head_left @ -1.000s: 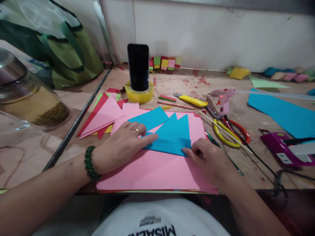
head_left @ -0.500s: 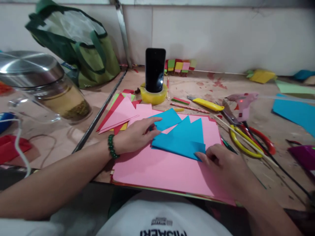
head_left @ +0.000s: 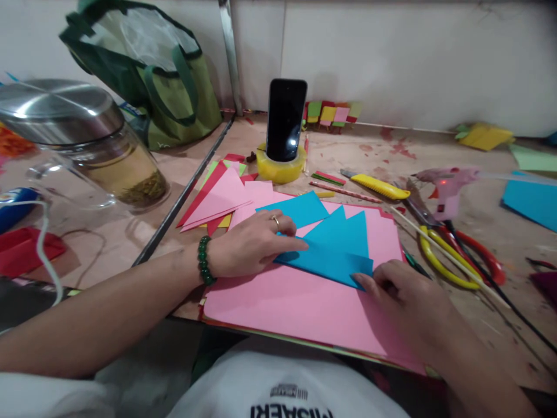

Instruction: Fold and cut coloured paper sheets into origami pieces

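Observation:
A folded blue paper with pointed flaps lies on a stack of pink sheets in front of me. My left hand, with a ring and a green bead bracelet, rests flat on the paper's left end, fingers stretched out and pressing it down. My right hand has its fingers curled, and a fingertip presses the paper's lower right corner. Another blue piece lies just behind the left hand.
Pink and red triangles lie at the left. A phone stands in a yellow tape roll. Yellow cutter, scissors, a thin stick and a pink glue gun sit at right. Glass jar and green bag stand left.
The view has swung left. My left hand went from fingers flat on the blue paper, to its left edge, and back onto it. My right hand stays at the lower right corner.

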`<state>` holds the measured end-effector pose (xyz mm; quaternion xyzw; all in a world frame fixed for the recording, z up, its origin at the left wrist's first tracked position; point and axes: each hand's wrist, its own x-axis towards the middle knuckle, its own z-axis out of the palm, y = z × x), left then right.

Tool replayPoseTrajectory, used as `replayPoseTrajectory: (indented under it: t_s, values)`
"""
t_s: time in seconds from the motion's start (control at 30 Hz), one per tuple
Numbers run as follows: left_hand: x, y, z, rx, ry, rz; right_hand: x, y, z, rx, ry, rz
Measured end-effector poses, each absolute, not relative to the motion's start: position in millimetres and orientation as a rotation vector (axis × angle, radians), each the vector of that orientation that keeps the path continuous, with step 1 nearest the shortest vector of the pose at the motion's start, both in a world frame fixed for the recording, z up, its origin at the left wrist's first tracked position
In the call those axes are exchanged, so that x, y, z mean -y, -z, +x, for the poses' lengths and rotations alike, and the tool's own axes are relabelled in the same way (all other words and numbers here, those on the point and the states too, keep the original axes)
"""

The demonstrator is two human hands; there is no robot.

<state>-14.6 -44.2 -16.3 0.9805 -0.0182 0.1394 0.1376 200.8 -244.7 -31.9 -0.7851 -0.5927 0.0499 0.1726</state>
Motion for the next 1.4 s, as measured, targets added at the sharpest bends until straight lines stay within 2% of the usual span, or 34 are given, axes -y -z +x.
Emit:
replayPoseTrajectory:
  t_s: [0.13, 0.67, 0.77, 0.87, 0.93, 1.03, 1.13, 1.4]
  values:
    - [52.7, 11.3, -16.7, 0.310, -0.263, 2.975, 244.4, 30.5, 199.6, 1.649, -0.157, -2.241]
    - [74.3, 13.7, -21.3, 0.317, -0.168, 3.197, 246.0, 30.3, 194.2, 1.652, -0.172, -2.304]
    - [82.0, 11.0, -24.8, 0.270, -0.127, 3.227, 248.2, 32.2, 193.1, 1.637, -0.033, -2.308]
    - [88.2, 9.3, -27.3, 0.229, -0.083, 3.256, 245.6, 24.7, 188.2, 1.931, 0.370, -2.145]
    - [90.5, 9.9, -28.1, 0.211, -0.058, 3.277, 239.8, 14.7, 182.5, 2.289, 0.473, -1.880]
    - [92.3, 12.3, -28.7, 0.193, -0.043, 3.291, 228.0, -0.3, 173.1, 2.696, 0.284, -1.633]
    - [93.9, 13.6, -29.2, 0.139, -0.052, 3.272, 218.2, -7.7, 166.8, 2.805, 0.158, -1.683]
    - [97.0, 11.1, -29.4, 0.077, -0.014, 3.227, 224.3, 5.6, 176.6, 2.883, 0.219, -1.600]
